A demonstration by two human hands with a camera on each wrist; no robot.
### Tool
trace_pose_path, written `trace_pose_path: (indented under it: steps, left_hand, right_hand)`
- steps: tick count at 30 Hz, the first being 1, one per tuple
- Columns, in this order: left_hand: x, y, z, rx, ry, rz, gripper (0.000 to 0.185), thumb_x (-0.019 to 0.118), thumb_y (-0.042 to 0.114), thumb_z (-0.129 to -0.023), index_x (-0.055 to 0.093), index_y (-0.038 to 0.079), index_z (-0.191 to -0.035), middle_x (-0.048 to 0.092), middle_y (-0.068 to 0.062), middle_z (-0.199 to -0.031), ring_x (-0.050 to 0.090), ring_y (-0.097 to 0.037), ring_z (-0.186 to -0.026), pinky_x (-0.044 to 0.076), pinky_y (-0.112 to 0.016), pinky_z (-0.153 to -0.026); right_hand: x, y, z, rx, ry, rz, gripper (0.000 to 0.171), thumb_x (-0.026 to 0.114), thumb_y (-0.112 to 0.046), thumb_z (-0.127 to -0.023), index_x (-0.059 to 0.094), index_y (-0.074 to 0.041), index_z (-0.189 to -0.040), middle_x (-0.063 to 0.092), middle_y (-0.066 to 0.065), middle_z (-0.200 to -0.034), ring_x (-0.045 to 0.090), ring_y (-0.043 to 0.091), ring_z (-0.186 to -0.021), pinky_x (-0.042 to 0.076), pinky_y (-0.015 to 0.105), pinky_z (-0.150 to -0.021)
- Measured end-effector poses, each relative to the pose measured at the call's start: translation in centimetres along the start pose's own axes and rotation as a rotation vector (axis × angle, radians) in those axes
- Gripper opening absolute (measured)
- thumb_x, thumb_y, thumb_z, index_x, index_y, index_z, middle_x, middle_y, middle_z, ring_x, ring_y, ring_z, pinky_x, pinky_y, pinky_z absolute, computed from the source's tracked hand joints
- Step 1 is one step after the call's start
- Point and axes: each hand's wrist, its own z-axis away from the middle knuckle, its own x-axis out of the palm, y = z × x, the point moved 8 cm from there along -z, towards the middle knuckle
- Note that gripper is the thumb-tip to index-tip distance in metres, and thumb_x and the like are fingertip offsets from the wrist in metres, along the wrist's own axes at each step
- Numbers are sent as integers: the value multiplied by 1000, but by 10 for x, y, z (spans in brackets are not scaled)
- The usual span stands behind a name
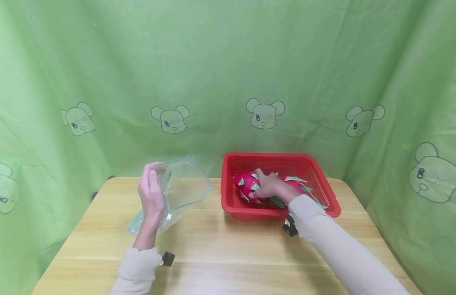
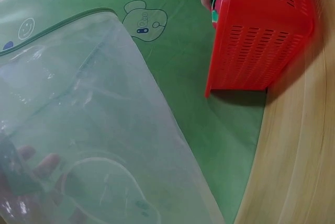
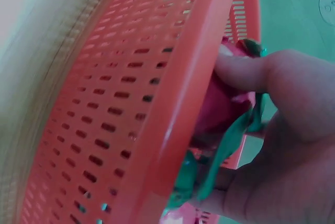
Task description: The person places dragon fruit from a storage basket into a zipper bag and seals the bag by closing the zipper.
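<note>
My left hand [image 1: 151,196] holds a clear plastic bag [image 1: 189,180] by its side, and the bag's mouth gapes toward the right. Through the film in the left wrist view, my blurred fingers [image 2: 48,165] show behind the bag [image 2: 115,109]. Inside the red basket, my right hand [image 1: 267,185] grips a pink dragon fruit [image 1: 245,186] with green scales. In the right wrist view the thumb lies on top of that fruit [image 3: 217,109], while the basket's rim covers its lower part. Another dragon fruit [image 1: 295,185] lies to the right, partly behind the right wrist.
The red perforated basket [image 1: 268,156] stands at the back right of the wooden table [image 1: 213,254]. Its raised rim runs in front of the right forearm. A green curtain [image 1: 220,73] with bear-head prints hangs behind and on both sides.
</note>
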Motion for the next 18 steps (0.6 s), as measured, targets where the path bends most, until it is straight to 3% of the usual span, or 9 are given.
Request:
trace_pose_path:
  steps: [8,11,15,18]
  left_hand:
    - [1,-2,1,3,10,24,37,33,20,-108,64,3,-121,70,-11,-113,51,-41,-84,44,-47,-91]
    - [1,-1,1,6,7,22,37,34,20,-108,64,3,-121,70,-12,-113,54,-38,-88,44,-47,-93]
    - [1,1,1,6,9,15,37,34,21,-108,64,3,-120,70,-10,-115,61,-27,-105,44,-45,-99]
    - [1,1,2,0,10,16,38,34,22,-108,64,3,-120,70,-10,-115,62,-25,-107,43,-46,-99]
  right_hand:
    - [4,11,5,43,-47,-108,103,82,-37,-84,15,-15,-159,26,36,-149,35,52,-134,50,66,-96]
    - [6,13,6,50,-59,-112,109,82,-40,-83,10,-15,-161,22,35,-154,28,53,-138,46,68,-101]
    - [8,12,7,13,-70,-47,119,85,-45,-78,8,-7,-161,29,37,-151,29,53,-139,40,68,-106]
    - [9,11,7,-5,-66,-14,122,88,-40,-76,7,-1,-159,31,40,-150,28,55,-141,35,67,-110]
